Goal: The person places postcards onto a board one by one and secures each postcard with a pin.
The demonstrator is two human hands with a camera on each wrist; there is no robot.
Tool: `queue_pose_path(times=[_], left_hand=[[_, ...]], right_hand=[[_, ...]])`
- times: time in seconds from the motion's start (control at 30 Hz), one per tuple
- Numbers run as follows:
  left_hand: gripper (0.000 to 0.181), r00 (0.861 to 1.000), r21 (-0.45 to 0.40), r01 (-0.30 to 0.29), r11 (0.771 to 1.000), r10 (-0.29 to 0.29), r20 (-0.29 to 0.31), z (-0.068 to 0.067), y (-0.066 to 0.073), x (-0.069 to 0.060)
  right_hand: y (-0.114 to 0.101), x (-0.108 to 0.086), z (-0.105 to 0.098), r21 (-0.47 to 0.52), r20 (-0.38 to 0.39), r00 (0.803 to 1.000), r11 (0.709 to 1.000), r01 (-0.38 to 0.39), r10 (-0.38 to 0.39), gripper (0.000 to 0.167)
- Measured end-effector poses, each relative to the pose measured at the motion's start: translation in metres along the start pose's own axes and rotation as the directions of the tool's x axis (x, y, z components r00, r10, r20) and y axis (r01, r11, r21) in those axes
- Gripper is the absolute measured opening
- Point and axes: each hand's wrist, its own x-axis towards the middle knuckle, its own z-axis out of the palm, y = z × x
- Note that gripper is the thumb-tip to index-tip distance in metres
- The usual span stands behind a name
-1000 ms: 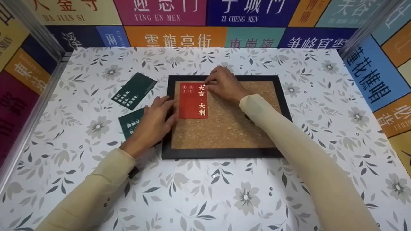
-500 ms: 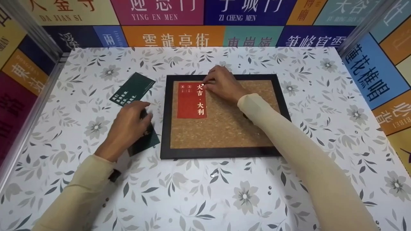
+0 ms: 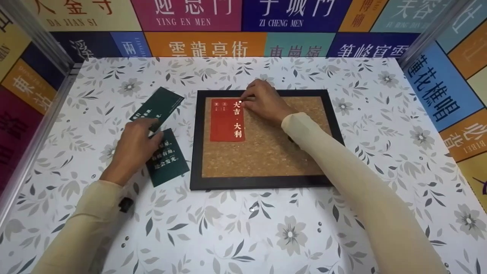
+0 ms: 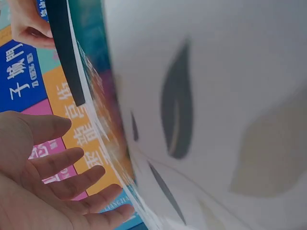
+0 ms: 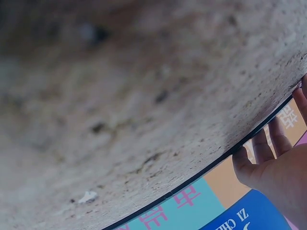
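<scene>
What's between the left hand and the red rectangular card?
The head view shows the nearer dark green rectangular card, white leaf-printed tabletop, black frame and brown cork.

Left hand (image 3: 131, 150) partly covers the far green card (image 3: 163, 101) and near green card (image 3: 169, 173); right sleeve (image 3: 352, 179) conceals the near right corner of the corkboard (image 3: 228, 161). White speck (image 3: 240, 101) at the right hand (image 3: 267, 102): too small to identify.

Left hand (image 4: 33, 194): palm to camera, fingers spread, slightly bent. Fingertips near the table's (image 4: 230, 62) slanting edge; contact unclear. Dark strip (image 4: 65, 52) further along that edge; right hand (image 4: 31, 18) just behind, partly cropped, fingers bent. Tabletop pale, leaf print (image 4: 177, 105) blurred. Lettered orange panel (image 4: 56, 84) beyond.
</scene>
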Motion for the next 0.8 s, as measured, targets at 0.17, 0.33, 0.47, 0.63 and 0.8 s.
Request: queue_pose_path(times=[0.17,0.33,0.47,0.63,0.8], left_hand=[[0.046,1.0,0.0,0.005,1.0,-0.005,-0.01,-0.004,-0.008,0.008],[0.047,0.998,0.005,0.056,0.998,-0.056,-0.023,-0.007,-0.012,0.016],[0.05,0.995,0.014,0.09,0.996,-0.089,-0.033,-0.007,-0.014,0.022],[0.056,0.994,0.05,0.111,0.993,-0.111,-0.007,-0.007,-0.017,0.031],[0.061,0.991,0.066,0.132,0.989,-0.133,0.012,-0.009,-0.018,0.04]], right_hand=[[0.0,0.001,0.0,0.002,-0.004,1.0,1.0,-0.008,0.008,0.022],[0.0,0.001,0.001,0.006,-0.005,1.0,1.0,-0.013,0.013,0.021],[0.001,0.0,0.002,0.013,-0.003,1.0,1.0,-0.019,0.019,0.022],[0.0,-0.001,0.002,0.011,0.002,1.0,1.0,-0.028,0.028,0.023],[0.0,0.0,0.001,0.007,-0.005,1.0,1.0,-0.01,0.01,0.023]])
